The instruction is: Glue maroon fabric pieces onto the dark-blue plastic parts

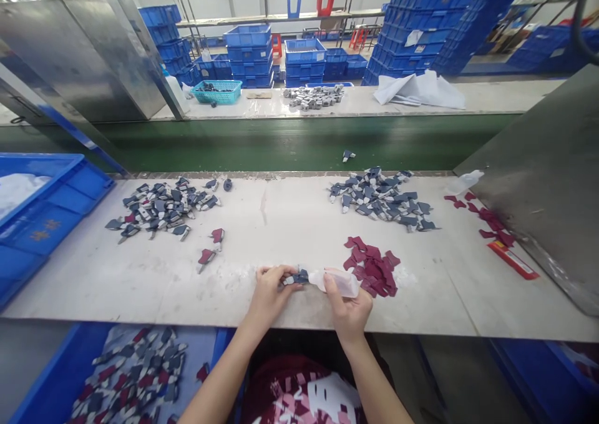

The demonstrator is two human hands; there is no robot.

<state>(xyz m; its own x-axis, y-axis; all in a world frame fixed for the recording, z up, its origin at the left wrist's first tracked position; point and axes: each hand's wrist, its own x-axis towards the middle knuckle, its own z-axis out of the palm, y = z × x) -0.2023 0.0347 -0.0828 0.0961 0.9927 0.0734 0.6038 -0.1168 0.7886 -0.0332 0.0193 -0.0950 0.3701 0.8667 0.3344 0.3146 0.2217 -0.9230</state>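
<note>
Near the front edge of the table, my left hand pinches a small navy-and-grey plastic part. My right hand is wrapped round a translucent squeeze bottle, tilted sideways with its nozzle pointing left at the part. Whether the nozzle touches the part I cannot tell. Just right of the bottle lies a pile of flat maroon pieces. Two parts with maroon tops, one of them a maroon-topped part, lie left of my left hand.
Piles of navy-and-grey parts sit at the left and right. Behind runs a green conveyor belt carrying one part. A blue crate stands left; a bin of finished-looking parts is below. A metal panel borders the right.
</note>
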